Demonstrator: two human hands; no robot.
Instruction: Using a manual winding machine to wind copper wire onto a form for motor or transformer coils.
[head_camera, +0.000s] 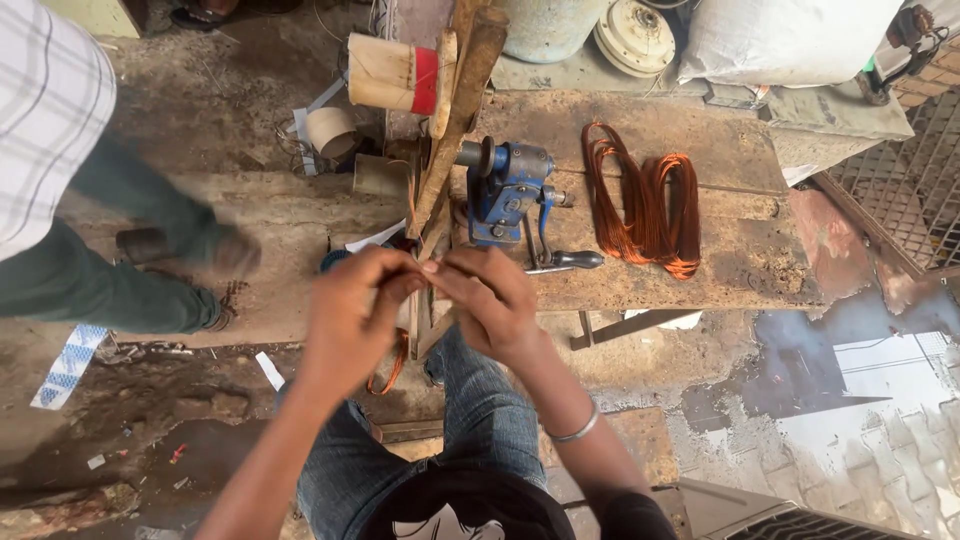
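I see a big worn wooden workbench (700, 270) with rough brown boards. On it sits a blue metal hand-crank winding machine (507, 190) with a dark handle, and a long wooden winding form (450, 140) leans up from it toward the top of the view. Beside the machine, to its right, lie loose hanks of shiny orange copper wire (645, 205). They lie flat on the bench, and their long way runs from the far edge toward the near edge.

At the left stands another person in a checked shirt and green trousers (90, 250), well apart from the bench work.

My left hand (350, 320) and right hand (490, 305) meet just in front of the machine. The fingertips of both press together, pinching something very thin between them (I think it is a strand of the copper wire, but it is too small to be sure). A small loop of copper wire (392, 368) hangs below the left hand, near my knee.

I judge this wire to be light, thin and bendy. It kinks easily, so I would hold it softly near the end, with fingertips only.
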